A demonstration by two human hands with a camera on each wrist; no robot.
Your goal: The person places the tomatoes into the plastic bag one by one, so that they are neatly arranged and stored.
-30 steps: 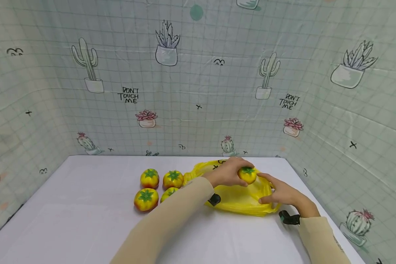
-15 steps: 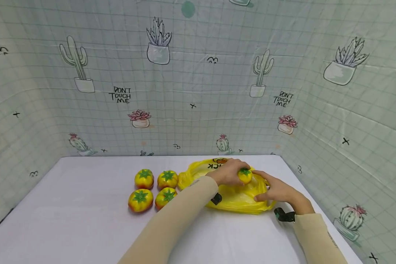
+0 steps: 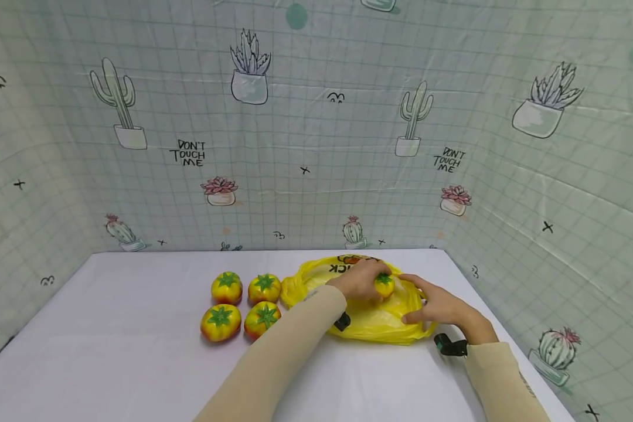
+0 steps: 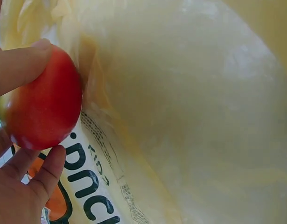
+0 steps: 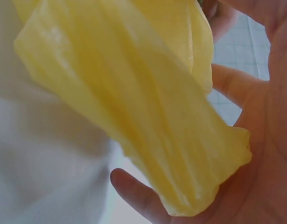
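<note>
Okay, left hand (image 3: pixel 360 280) grasps one yellow-red fruit (image 3: pixel 384 285) with a green leafy top; left wrist view shows thumb on one side, fingers on the other, red underside facing the camera. Fruit sits at the yellow plastic bag (image 3: pixel 382 334), over its right half as seen from the head; can't tell whether it's inside the mouth or just above. Right hand (image 3: pixel 443 305) is at the bag's right end, fingers spread, not clenched; right wrist view has a loose flap of bag lying across the palm, thumb poking out below it. Bag lies flattened on the white table (image 3: pixel 111 346), black lettering at its far side. Four more fruits (image 3: pixel 220 322) stand leaf-up in two rows of two, left of the bag; left sleeve (image 3: pixel 279 351) passes just beside the near-right one. Cactus-print backdrop (image 3: pixel 274 135) behind.
</note>
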